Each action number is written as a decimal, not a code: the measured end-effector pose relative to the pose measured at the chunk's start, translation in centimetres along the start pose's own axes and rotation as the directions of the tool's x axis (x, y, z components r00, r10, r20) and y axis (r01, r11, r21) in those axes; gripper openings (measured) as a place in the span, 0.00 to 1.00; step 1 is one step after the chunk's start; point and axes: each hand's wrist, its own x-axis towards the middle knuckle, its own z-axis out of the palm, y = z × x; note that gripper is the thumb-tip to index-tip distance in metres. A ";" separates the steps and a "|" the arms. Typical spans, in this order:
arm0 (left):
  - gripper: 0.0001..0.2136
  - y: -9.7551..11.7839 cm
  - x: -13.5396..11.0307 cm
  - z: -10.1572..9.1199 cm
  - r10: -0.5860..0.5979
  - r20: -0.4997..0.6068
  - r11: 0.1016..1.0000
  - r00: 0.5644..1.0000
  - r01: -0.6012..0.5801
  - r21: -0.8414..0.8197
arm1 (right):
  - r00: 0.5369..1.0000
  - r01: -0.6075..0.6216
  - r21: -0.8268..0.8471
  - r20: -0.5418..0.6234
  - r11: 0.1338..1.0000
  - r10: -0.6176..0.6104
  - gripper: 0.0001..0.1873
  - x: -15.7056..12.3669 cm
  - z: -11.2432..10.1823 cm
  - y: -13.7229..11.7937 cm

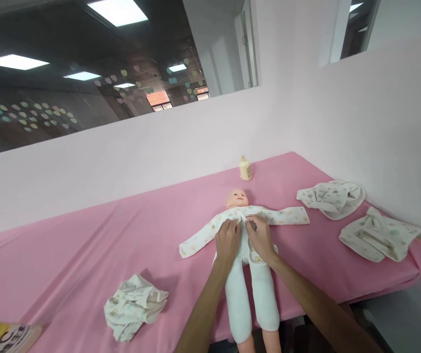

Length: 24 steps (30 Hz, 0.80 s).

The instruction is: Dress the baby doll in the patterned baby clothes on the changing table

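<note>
A baby doll (237,197) lies on its back near the table's front edge, its head toward the wall. White trousers (238,294) cover its legs, and a long-sleeved patterned baby shirt (205,235) is on its body with both sleeves spread sideways. At the chest, my left hand (228,240) pinches one front edge of the shirt. Opposite it, my right hand (260,238) pinches the other front edge, fingers bent together. The two hands are close but apart, with a narrow gap in the shirt front between them. My fingers partly hide the cloth.
A pink-covered table (96,245) carries everything. A pump bottle (245,169) stands behind the doll's head. Crumpled patterned cloth (135,306) lies to the left, a bib-like cloth (331,198) and folded cloth (379,235) to the right. A yellow-and-white package (6,336) sits front left.
</note>
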 end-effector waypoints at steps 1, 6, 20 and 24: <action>0.11 0.0 -0.1 0.1 0.016 -0.011 1.000 1.000 -0.016 0.011 | 1.000 0.009 -0.001 -0.002 1.000 -0.009 0.11 -0.1 0.1 0.0; 0.11 0.2 -0.5 0.4 0.090 -0.053 0.994 0.995 -0.087 0.060 | 1.000 0.006 -0.022 -0.002 1.000 -0.006 0.11 -0.4 0.5 0.0; 0.11 0.6 0.0 -0.4 -0.075 0.059 0.953 0.995 0.089 -0.288 | 0.984 0.169 -0.031 0.053 0.985 -0.168 0.13 -0.9 0.7 -0.1; 0.11 0.9 0.7 -1.6 -0.215 0.196 0.791 0.957 0.288 -0.539 | 0.978 0.204 -0.077 0.070 0.976 -0.199 0.14 -1.1 0.8 0.1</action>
